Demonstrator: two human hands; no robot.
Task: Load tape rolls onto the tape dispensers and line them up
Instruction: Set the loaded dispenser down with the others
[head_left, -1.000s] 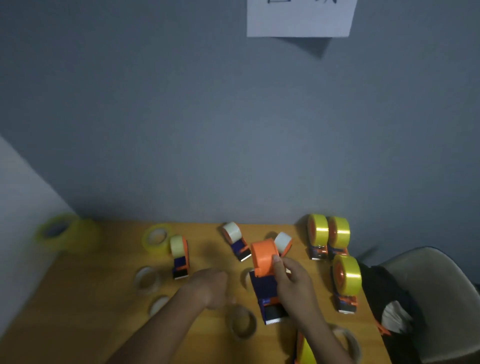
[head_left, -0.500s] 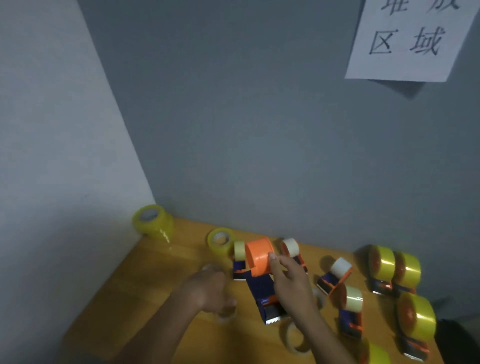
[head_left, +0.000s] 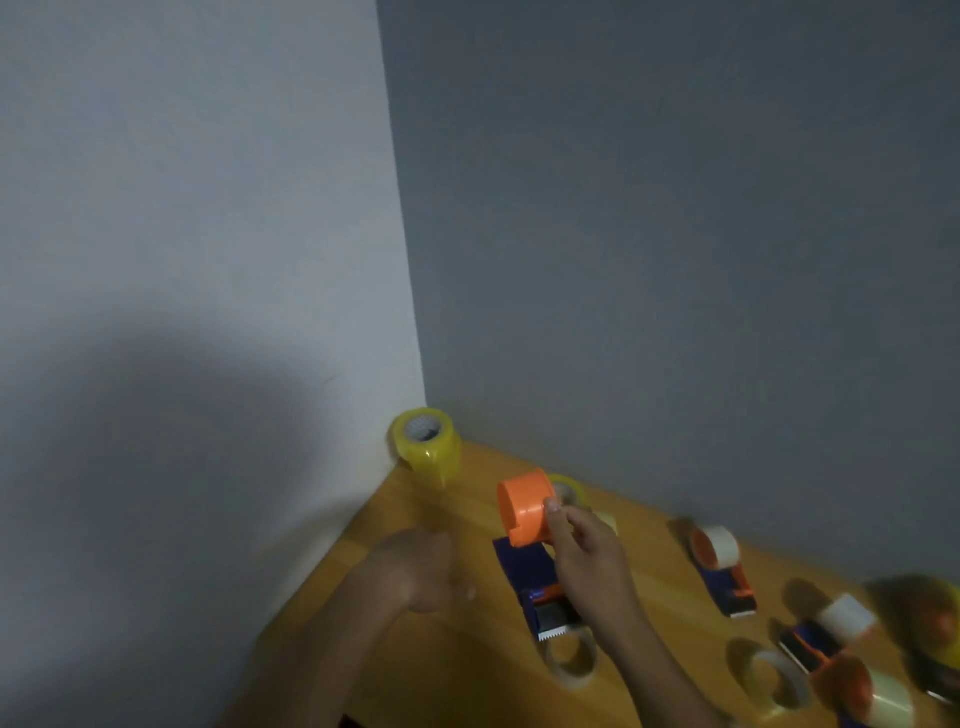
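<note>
My right hand (head_left: 587, 556) grips a large tape dispenser (head_left: 527, 525) with an orange hub and a dark blue body, upright on the wooden table (head_left: 447, 670); its hub carries no roll. My left hand (head_left: 423, 569) hovers to the left of it, blurred, fingers curled; whether it holds anything cannot be made out. A big yellow tape roll (head_left: 426, 441) stands in the table's far corner by the walls. A second yellow roll (head_left: 569, 491) peeks out behind the orange hub.
Smaller dispensers loaded with pale tape (head_left: 719, 561) (head_left: 831, 629) (head_left: 872, 696) lie to the right. Loose clear rolls (head_left: 571, 660) (head_left: 779, 680) rest on the table near its front. A blurred yellow-loaded dispenser (head_left: 935, 623) sits at the right edge. Walls close off the left and back.
The view has swung further left, toward the corner. My right hand keeps its grip on the orange-hub dispenser; my left hand has lifted slightly and stays to its left.
</note>
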